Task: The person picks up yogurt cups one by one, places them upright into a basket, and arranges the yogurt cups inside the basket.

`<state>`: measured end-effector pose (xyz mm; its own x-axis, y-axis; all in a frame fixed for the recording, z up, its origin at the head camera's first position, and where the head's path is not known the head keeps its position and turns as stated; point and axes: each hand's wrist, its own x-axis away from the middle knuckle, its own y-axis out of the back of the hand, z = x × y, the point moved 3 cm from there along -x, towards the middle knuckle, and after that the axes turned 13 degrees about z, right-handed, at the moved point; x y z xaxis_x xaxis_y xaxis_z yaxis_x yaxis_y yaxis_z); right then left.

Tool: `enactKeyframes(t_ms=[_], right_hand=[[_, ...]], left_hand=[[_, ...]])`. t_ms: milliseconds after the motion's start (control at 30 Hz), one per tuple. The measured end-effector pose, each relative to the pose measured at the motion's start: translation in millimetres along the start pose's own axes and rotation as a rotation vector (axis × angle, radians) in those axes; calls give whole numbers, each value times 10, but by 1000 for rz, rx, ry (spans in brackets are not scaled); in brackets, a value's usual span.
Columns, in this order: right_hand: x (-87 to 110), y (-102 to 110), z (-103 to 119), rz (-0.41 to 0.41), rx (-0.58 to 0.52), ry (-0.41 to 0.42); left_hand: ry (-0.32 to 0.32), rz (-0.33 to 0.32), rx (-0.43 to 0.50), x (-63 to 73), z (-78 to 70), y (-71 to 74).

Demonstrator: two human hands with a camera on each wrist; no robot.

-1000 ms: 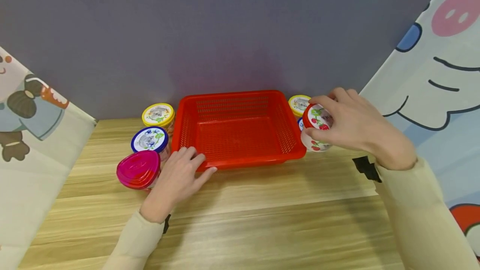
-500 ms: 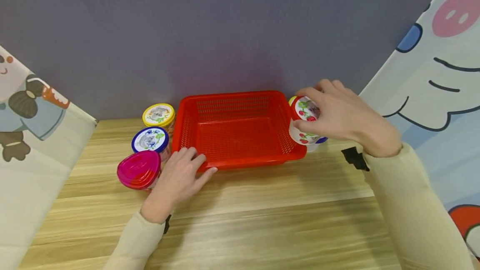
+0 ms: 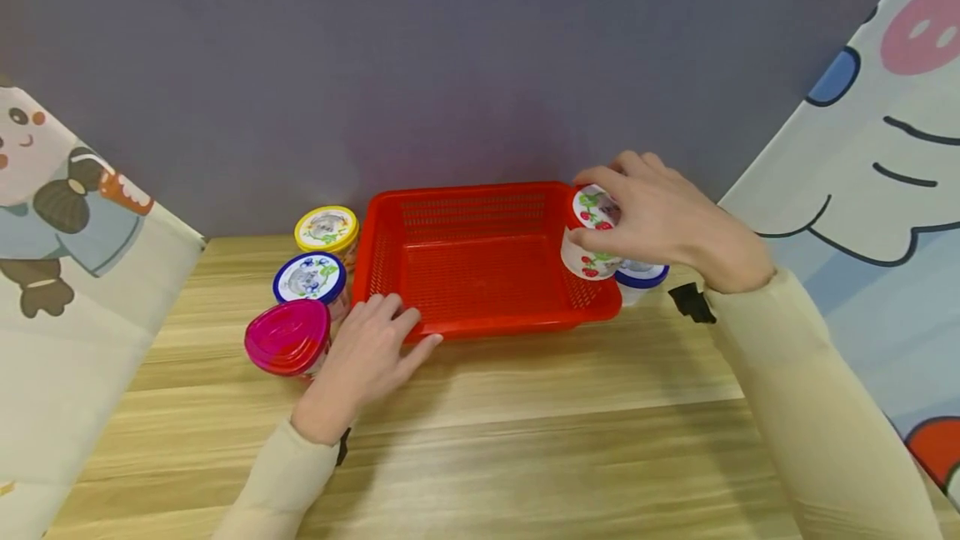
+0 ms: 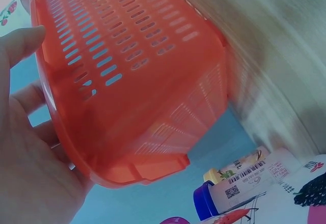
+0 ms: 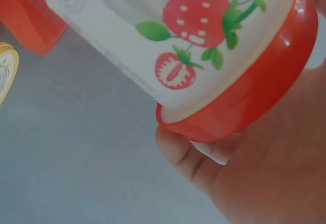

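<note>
My right hand grips a white plastic tub by its red lid, fingers and thumb round the lid's edge. Strawberries are printed on the tub's side, seen large in the right wrist view. It overlaps the right end of a red slotted basket. At the basket's near left corner, my left hand holds the rim, with fingers hooked over it and the thumb tip against it. Inside, the basket shows only its red floor. Part of a blue-lidded tub shows below my right hand.
Left of the basket stand a yellow-lidded tub, a blue-lidded tub and a tub with a pink, rounded-triangle lid. A grey wall rises behind. Another yellow lid shows in the right wrist view.
My right hand has carried the red-lidded tub leftward and slightly up, from beside the basket to its right end, uncovering more of the blue-lidded tub. My left hand stays on the rim.
</note>
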<state>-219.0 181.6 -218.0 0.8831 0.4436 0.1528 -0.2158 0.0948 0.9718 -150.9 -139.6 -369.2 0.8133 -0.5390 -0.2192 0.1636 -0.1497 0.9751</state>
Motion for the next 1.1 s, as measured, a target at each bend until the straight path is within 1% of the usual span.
enactKeyframes(t_ms=[333, 600, 933, 1100], right_hand=[[-121, 32, 36, -14, 11, 29], [-290, 53, 11, -46, -3, 55], [-481, 36, -72, -47, -73, 32], [-592, 1, -107, -50, -88, 23]], left_hand=[[9, 9, -3, 5, -9, 0], [12, 24, 8, -9, 0, -2], [6, 17, 5, -16, 1, -12], [14, 24, 5, -10, -1, -10]])
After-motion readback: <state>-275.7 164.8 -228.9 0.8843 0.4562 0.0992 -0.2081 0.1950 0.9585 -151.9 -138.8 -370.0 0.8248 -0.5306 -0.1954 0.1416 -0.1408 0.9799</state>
